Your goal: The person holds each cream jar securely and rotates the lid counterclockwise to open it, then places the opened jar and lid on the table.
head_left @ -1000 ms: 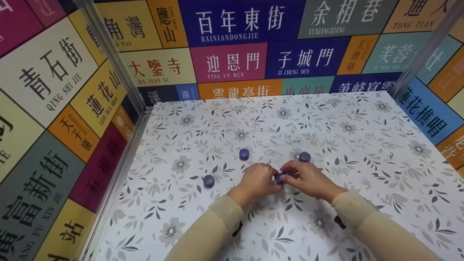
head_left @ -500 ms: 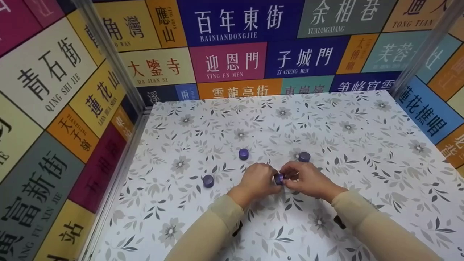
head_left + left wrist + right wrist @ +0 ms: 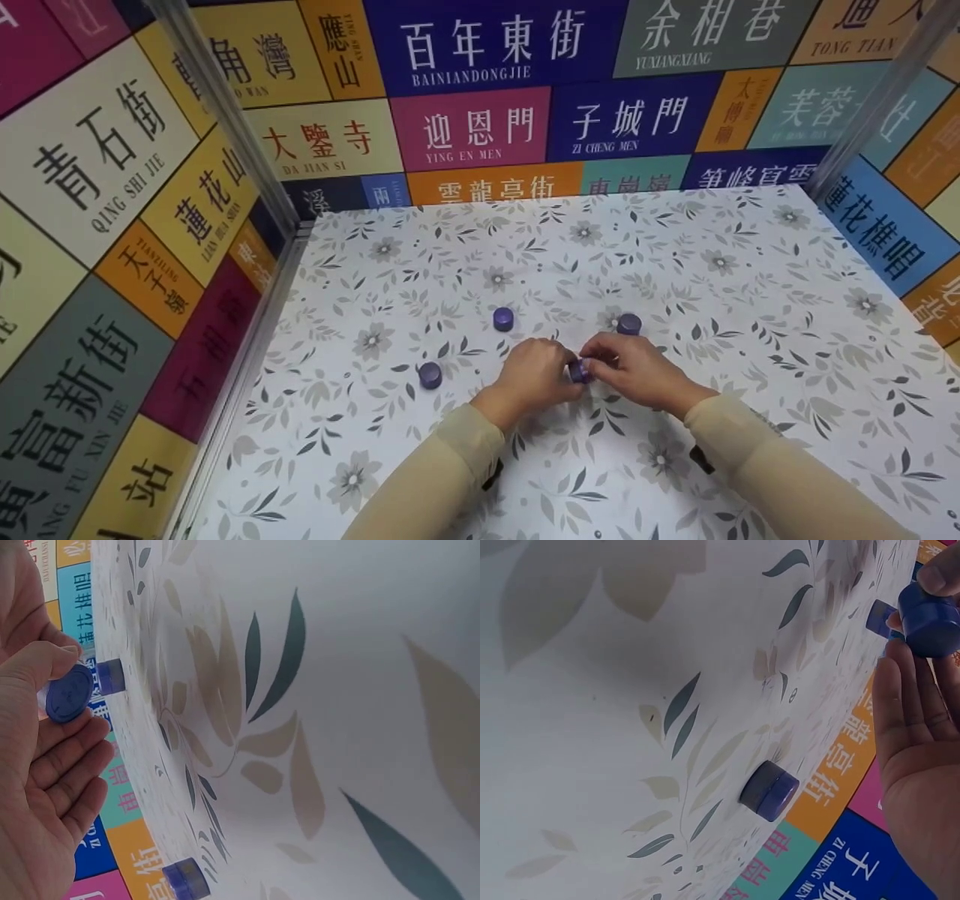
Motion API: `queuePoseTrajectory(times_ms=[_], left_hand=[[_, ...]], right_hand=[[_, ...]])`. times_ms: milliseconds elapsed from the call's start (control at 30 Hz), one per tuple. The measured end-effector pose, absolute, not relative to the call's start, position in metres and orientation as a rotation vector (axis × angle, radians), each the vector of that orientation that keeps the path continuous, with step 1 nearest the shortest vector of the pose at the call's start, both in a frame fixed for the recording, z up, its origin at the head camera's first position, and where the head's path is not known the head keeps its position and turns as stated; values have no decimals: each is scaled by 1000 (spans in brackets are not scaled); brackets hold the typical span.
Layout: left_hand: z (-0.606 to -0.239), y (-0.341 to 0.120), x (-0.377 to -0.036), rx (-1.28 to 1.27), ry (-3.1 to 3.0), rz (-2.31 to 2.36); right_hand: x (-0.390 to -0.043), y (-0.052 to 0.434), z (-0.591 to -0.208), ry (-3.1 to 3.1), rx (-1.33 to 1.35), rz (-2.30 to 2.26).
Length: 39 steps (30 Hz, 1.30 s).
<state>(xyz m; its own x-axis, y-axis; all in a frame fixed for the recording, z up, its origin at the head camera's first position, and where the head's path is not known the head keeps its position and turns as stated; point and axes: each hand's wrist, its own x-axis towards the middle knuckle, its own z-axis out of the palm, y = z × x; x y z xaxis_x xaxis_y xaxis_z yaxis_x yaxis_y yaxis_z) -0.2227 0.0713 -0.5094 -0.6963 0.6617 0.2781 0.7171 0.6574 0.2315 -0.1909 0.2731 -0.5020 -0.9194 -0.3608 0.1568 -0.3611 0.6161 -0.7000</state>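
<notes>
Both hands meet over the middle of the floral table around one small purple round jar. My left hand pinches it from the left and my right hand pinches it from the right. In the left wrist view the left hand holds the jar's round purple face between thumb and fingers. In the right wrist view the jar sits against the fingertips of the right hand.
Three more purple jars stand on the table: one far left, one behind the left hand, one just behind the right hand. Colourful sign panels wall in the table on the left, back and right, with metal posts at the corners.
The jar between my fingertips has turned slightly. Both hands stay in the same place.
</notes>
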Motion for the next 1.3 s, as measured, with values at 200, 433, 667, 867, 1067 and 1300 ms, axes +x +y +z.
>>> queuePoseTrajectory(times_ms=[200, 433, 667, 867, 1067, 1300], left_hand=[[-508, 71, -223, -1146, -2702, -472], [-508, 69, -223, -1149, -2671, -479], [-508, 68, -222, -1134, -2699, -489], [-507, 67, -221, -1126, -2706, -486], [-507, 67, -221, -1125, -2732, -475], [-506, 67, -222, -1124, -2728, -476]], right_hand=[[-192, 272, -502, -2864, 571, 1148], [-191, 272, -501, -2877, 602, 1204], [-189, 271, -498, -2837, 677, 1313], [-188, 271, -498, -2831, 693, 1324], [-190, 270, -499, -2863, 629, 1199], [-191, 270, -500, -2902, 607, 1141]])
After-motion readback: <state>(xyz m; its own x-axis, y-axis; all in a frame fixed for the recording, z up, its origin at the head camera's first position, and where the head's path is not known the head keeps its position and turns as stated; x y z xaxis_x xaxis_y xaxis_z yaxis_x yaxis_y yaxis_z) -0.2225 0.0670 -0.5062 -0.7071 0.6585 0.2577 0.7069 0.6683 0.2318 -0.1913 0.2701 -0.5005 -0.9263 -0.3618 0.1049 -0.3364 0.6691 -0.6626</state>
